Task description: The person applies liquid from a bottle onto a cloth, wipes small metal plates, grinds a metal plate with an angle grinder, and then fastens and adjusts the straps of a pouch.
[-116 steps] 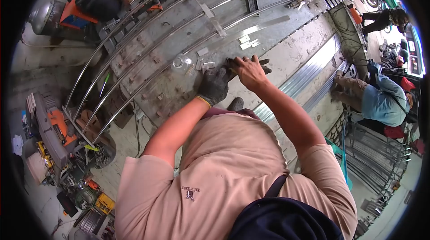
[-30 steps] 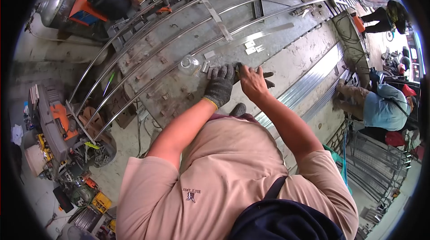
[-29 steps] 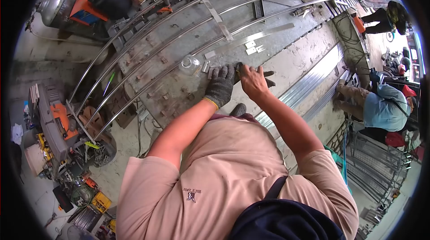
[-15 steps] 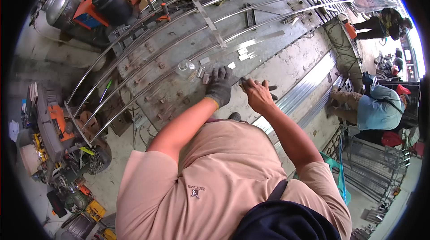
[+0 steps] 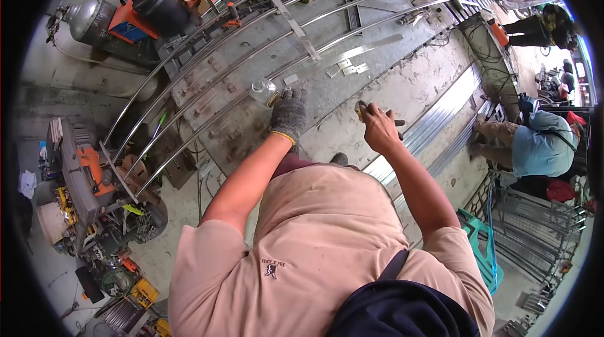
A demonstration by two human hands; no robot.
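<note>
My left hand [image 5: 290,112], in a dark grey glove, lies palm down on the metal worktop [image 5: 248,124], fingers stretched out beside a clear glass jar [image 5: 262,90]. Anything beneath its fingers is hidden. A small light plate [image 5: 290,79] lies just beyond the fingertips. My right hand [image 5: 380,128], bare, is raised to the right, its fingers closed round a dark object whose ends stick out on both sides; I cannot make out what it is. Between and beyond the hands, several small pale metal plates [image 5: 349,70] lie near a long flat strip [image 5: 377,44].
Curved steel rails [image 5: 229,73] with a flat crossbar [image 5: 290,22] arch over the worktop. Long shiny metal profiles [image 5: 434,117] lie at right. A person in a light blue top [image 5: 542,148] bends at far right; another person [image 5: 544,27] is farther off. A teal plastic item [image 5: 481,249] is below.
My hands have moved apart, the left toward the glass jar and the right away to the right. The loose plate seen beyond my left fingers now appears beside the group of pale plates.
</note>
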